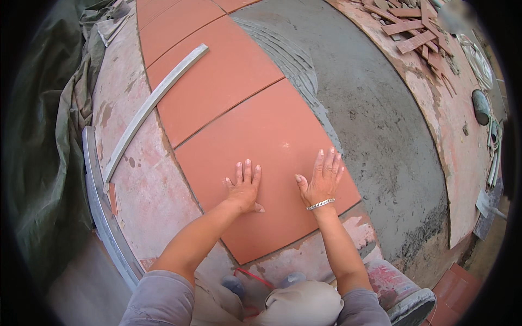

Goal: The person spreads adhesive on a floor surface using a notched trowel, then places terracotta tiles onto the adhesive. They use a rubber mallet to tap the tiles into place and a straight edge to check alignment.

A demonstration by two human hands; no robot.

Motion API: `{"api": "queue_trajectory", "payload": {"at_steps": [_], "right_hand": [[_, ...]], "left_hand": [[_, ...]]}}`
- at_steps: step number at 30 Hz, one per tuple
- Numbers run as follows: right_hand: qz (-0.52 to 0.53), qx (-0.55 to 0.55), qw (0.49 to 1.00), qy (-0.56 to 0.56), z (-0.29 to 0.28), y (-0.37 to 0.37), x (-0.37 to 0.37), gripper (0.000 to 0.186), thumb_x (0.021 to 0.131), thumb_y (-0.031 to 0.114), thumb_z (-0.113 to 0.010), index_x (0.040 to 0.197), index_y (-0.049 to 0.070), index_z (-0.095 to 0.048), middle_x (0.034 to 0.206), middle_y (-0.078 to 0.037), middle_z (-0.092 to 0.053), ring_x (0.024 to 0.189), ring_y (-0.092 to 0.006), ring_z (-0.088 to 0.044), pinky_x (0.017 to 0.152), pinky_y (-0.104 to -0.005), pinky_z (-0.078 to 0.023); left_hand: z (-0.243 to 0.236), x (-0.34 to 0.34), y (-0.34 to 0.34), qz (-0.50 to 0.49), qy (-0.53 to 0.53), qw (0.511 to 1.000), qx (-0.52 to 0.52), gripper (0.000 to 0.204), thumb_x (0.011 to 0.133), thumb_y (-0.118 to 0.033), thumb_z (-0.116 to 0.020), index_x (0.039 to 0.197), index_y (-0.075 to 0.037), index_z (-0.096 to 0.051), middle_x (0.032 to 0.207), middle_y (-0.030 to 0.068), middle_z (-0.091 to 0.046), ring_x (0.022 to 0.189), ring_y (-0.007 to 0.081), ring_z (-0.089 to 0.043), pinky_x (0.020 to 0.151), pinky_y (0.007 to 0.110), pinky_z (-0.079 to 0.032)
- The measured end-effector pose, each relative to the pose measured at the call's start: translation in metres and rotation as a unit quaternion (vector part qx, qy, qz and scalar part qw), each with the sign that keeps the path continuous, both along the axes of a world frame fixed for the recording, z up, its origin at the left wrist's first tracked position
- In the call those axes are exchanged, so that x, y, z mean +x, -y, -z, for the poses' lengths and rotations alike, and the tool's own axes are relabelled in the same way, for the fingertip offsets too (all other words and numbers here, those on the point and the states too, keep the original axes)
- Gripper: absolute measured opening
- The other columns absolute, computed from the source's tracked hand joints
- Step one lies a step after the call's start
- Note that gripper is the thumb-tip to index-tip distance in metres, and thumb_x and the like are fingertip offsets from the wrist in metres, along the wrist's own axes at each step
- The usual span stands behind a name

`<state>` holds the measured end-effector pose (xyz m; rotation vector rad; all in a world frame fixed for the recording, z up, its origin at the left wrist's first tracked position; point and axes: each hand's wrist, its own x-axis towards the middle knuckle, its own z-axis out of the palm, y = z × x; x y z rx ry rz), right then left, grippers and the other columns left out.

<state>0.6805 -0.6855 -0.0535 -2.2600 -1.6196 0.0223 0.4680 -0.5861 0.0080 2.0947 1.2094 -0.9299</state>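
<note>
A large square terracotta-coloured tile (261, 130) lies flat in front of me, at the near end of a row of matching tiles (215, 76). My left hand (244, 187) rests on its middle left part, fingers spread and holding nothing. Close to the tile's right edge, my right hand (322, 179) lies flat with the thumb apart from the fingers, also holding nothing. A chain bracelet (321, 204) circles the right wrist. Narrow dark joints separate this tile from the one beyond it. Grey mortar (375, 130) borders it on the right.
A metal straightedge bar (155, 98) crosses the left side of the tile row. Combed adhesive ridges (283, 49) show beside the farther tiles. Cut tile strips (416, 32) are piled at the far right. A green tarpaulin (43, 119) hangs along the left, near a long metal bar (103, 212).
</note>
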Motion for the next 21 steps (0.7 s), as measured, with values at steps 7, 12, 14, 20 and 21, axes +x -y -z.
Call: {"api": "queue_trajectory", "payload": {"at_steps": [7,12,14,20,21], "right_hand": [[-0.003,-0.227,0.974,-0.022,0.02,0.005,0.001,0.093,0.095,0.059,-0.057,0.163,0.006,-0.022,0.171,-0.02,-0.013,0.157,-0.0433,-0.011,0.123,-0.0616,-0.013],[0.002,-0.218,0.976,0.018,0.029,0.004,-0.002,0.093,0.094,0.058,-0.059,0.164,0.009,-0.022,0.171,-0.017,-0.014,0.157,-0.0401,-0.013,0.124,-0.0605,-0.015],[0.011,-0.23,0.973,0.031,0.029,0.004,-0.003,0.092,0.094,0.058,-0.059,0.164,0.01,-0.022,0.172,-0.016,-0.014,0.157,-0.0394,-0.013,0.124,-0.0603,-0.016],[0.014,-0.208,0.977,0.053,0.036,0.006,-0.004,0.092,0.093,0.057,-0.059,0.164,0.012,-0.023,0.172,-0.013,-0.015,0.157,-0.0385,-0.015,0.123,-0.0604,-0.018],[0.013,-0.205,0.977,0.054,0.036,0.006,-0.004,0.091,0.094,0.057,-0.059,0.164,0.012,-0.022,0.172,-0.013,-0.015,0.157,-0.0385,-0.015,0.123,-0.0605,-0.018]], "left_hand": [[0.006,-0.006,0.004,0.004,0.023,1.0,0.017,0.141,0.066,-0.05,-0.093,0.165,-0.01,-0.001,0.17,0.0241,0.011,0.156,0.047,0.01,0.114,0.077,-0.021],[0.002,-0.012,0.004,-0.012,0.034,0.999,0.016,0.14,0.066,-0.047,-0.094,0.165,-0.011,-0.001,0.17,0.0214,0.012,0.156,0.0461,0.01,0.115,0.077,-0.023],[0.0,-0.014,0.005,-0.023,0.042,0.999,0.013,0.139,0.067,-0.045,-0.094,0.165,-0.012,-0.002,0.171,0.0194,0.013,0.156,0.0451,0.01,0.115,0.077,-0.023],[-0.01,-0.028,-0.003,0.006,0.069,0.998,0.013,0.123,0.076,-0.041,-0.089,0.165,-0.013,-0.009,0.171,0.0188,0.005,0.158,0.0421,0.002,0.118,0.071,-0.026],[-0.012,-0.037,-0.006,0.021,0.076,0.997,0.003,0.116,0.079,-0.041,-0.086,0.165,-0.012,-0.013,0.171,0.0189,0.002,0.158,0.0411,-0.001,0.119,0.068,-0.026]]}}
